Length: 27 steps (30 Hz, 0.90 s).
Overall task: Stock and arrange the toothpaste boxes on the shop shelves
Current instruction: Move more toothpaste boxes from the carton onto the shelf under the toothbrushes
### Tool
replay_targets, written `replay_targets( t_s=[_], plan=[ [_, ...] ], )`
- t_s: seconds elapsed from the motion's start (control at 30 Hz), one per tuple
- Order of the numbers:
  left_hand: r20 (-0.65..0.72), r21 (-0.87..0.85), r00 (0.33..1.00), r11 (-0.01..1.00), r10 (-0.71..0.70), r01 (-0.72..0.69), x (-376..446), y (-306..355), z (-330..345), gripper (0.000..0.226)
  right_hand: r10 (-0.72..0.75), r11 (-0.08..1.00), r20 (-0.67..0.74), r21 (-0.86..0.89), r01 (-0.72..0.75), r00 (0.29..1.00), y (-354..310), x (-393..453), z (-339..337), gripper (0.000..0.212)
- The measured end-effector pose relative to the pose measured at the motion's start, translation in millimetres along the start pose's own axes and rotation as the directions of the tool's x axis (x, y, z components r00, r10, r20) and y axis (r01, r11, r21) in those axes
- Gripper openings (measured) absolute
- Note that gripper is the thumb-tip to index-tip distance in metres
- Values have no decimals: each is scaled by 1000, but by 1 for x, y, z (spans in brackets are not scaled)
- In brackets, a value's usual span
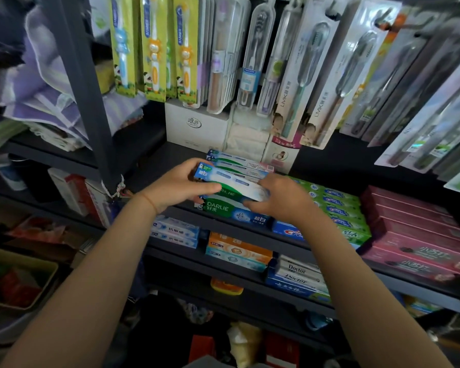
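i'm in the middle of stocking, by the look of it. my left hand is curled round the left end of a darlie box, thumb on top and fingers behind it, and my right hand holds the other end with fingers bent over its front edge. the box sits slightly tilted on top of the darlie stack at the front of the middle shelf, touching the boxes under it, so i judge i am settling or squaring it and have not let go.

what looks done: more darlie boxes lie in a row behind the one i hold, the green boxes just beside them on the right are lined up neatly, and the pink boxes further right are stacked in order. the lower shelf carries blue boxes, an orange box and doctor boxes, also set out.

what seems left: lining this box up flush with the stack. the shelf to the left of the darlie boxes is bare, so there may be room for more. whether more stock waits below i cannot tell; the things near the floor are too blurred.

toothbrushes hang above, untouched.
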<state>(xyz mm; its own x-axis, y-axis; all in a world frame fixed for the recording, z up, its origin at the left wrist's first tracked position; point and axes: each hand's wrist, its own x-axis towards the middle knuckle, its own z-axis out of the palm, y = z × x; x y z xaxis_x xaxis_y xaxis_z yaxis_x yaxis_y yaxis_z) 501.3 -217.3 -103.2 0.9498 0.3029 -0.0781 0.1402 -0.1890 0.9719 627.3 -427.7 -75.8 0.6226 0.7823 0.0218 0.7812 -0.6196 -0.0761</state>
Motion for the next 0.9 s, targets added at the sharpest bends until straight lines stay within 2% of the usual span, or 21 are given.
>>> replay_targets(
  t_s=[0.1, 0.17, 0.37, 0.47, 0.57, 0.7, 0.8, 0.9],
  plan=[
    [-180, -79, 984, 997, -8, -6, 8, -16, 11, 48, 3, 1000, -47, -26, -5, 999, 2, 10, 11, 44],
    [-257, -72, 966, 997, -18, 0, 13, -29, 15, 47, -19, 999, -119, -48, 13, 993, 4, 14, 20, 50],
    [-379, 170, 924, 985, 46, 20, 20, -57, 26, 50, -12, 991, -256, -133, -23, 967, 2, 13, 47, 51],
    [-386, 183, 922, 982, 35, 39, 23, -62, 31, 48, 21, 981, -298, -179, -77, 954, -1, 11, 58, 47],
    [-369, 147, 929, 986, -15, 74, 25, -61, 32, 64, 24, 972, -306, -217, -94, 952, -3, 13, 65, 57],
    [-283, 2, 956, 997, -79, 83, 29, -55, 37, 81, 53, 973, -169, -214, -89, 984, -5, 23, 68, 79],
    [-262, -67, 959, 993, -108, 93, 34, -57, 42, 73, 57, 979, -98, -190, -75, 994, -10, 30, 70, 85],
    [-253, -123, 959, 988, -124, 95, 40, -61, 47, 68, 64, 975, -47, -210, -73, 997, -14, 32, 73, 101]
  ],
)
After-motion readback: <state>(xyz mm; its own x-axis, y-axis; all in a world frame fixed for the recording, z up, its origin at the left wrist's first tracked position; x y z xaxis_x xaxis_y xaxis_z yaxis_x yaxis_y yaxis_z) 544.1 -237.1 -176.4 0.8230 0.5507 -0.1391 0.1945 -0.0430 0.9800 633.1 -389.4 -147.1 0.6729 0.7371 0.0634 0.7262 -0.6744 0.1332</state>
